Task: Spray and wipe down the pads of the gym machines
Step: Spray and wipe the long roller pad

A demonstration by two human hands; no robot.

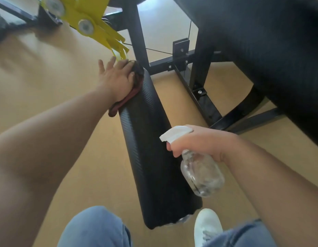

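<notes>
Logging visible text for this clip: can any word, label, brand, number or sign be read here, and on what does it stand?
No text can be read in this view.
Yellow plate: two round discs, perhaps stickers, too blurred to read.
Bottle: clear, no label shows.
Pad: no marking shows.
Shoe: no brand shows.

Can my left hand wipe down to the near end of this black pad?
Probably yes: the left hand presses the cloth on the pad, far end; its top lies bare, the bottle at its right edge.
</notes>
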